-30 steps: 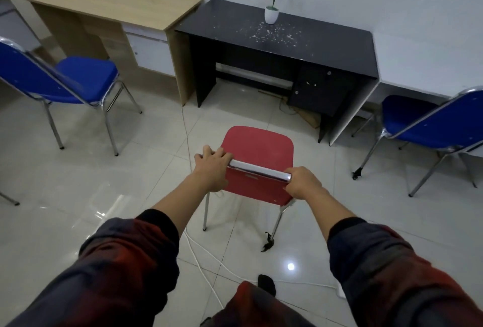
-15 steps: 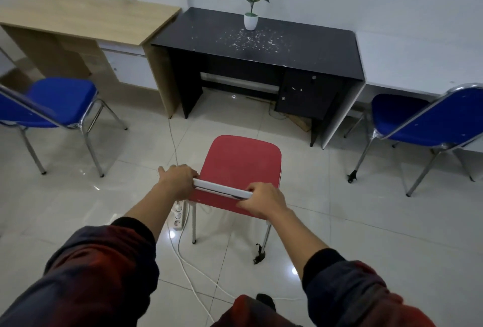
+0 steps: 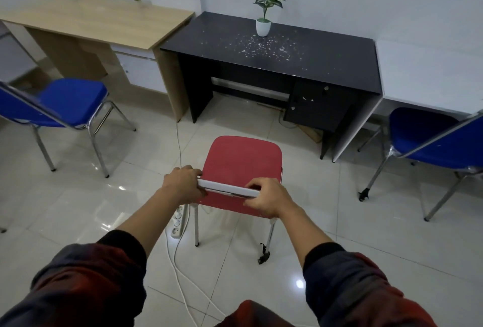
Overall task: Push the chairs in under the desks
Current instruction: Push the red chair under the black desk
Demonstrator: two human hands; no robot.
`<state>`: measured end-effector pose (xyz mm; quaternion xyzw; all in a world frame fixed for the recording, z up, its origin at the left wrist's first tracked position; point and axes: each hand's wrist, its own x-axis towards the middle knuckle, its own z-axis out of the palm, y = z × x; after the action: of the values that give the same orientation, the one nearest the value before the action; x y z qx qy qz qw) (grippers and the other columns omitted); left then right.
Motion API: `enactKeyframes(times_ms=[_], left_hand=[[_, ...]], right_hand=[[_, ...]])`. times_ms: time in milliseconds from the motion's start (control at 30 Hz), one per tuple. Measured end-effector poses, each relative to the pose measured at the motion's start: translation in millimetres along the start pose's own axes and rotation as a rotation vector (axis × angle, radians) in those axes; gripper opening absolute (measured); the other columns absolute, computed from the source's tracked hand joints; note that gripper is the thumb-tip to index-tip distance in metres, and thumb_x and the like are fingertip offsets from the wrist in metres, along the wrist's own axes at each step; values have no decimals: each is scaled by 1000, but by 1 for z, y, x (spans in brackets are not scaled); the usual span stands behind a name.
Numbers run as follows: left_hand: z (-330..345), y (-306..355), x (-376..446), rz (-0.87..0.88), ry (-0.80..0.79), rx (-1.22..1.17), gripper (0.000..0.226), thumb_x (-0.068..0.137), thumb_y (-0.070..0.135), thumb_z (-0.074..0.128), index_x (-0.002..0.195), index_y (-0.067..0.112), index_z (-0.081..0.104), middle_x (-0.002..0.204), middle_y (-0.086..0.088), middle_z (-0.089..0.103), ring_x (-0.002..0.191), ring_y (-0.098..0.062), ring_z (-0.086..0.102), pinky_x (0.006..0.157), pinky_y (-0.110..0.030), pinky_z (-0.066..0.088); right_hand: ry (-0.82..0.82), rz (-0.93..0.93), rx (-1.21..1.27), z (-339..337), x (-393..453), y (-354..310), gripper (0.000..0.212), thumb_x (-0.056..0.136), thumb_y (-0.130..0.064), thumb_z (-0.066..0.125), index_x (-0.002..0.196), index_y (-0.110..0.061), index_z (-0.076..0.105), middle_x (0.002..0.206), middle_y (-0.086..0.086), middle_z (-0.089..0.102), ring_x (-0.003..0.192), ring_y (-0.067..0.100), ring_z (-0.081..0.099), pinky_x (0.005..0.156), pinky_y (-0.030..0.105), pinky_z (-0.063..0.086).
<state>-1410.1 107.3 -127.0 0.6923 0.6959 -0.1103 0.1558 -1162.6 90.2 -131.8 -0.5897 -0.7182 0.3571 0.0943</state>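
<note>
1. Now my left hand (image 3: 183,185) and right hand (image 3: 266,197) each grip the red chair's (image 3: 241,167) backrest rail.
2. It stands on tile, short of the black worktop (image 3: 274,52).
3. Likely light, stiff; its legs may snag the cable (image 3: 180,274).

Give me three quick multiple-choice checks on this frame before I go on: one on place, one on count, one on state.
1. Where does the red chair stand?
A. Fully under the black desk
B. On the floor in front of the black desk
C. Under the wooden desk

2. How many blue chairs are in view?
A. One
B. Two
C. Three

3. What are the hands doing?
A. Both grip the red chair's backrest
B. Only the left touches it
C. Both hang free

Answers:
1 B: open floor lies between it and the black desk.
2 B: one at left, one at right.
3 A: left hand and right hand curl round the backrest's top edge.
</note>
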Motion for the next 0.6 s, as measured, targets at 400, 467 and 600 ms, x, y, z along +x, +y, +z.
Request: enactKeyframes(times_ms=[400, 467, 600], left_hand=[[-5, 20, 20, 199, -52, 50, 34, 77, 51, 61, 103, 32, 70, 92, 10, 71, 83, -14, 65, 74, -28, 53], [-5, 10, 26, 250, -4, 35, 33, 75, 53, 62, 101, 33, 70, 92, 13, 70, 83, -12, 63, 73, -28, 53], [-11, -15, 45, 256, 27, 53, 36, 73, 59, 62, 99, 36, 69, 92, 16, 70, 82, -8, 63, 72, -26, 53]], right_hand=[[27, 46, -25, -16, 5, 22, 37, 61, -42, 71, 98, -35, 70, 90, -15, 69, 82, 9, 63, 69, 27, 52], [36, 44, -20, -14, 11, 20, 38, 61, -42, 70, 98, -34, 71, 90, -15, 70, 81, 10, 64, 69, 28, 53], [66, -2, 14, -3, 27, 3, 38, 63, -41, 70, 99, -29, 72, 93, -12, 71, 83, 12, 65, 75, 32, 56]])
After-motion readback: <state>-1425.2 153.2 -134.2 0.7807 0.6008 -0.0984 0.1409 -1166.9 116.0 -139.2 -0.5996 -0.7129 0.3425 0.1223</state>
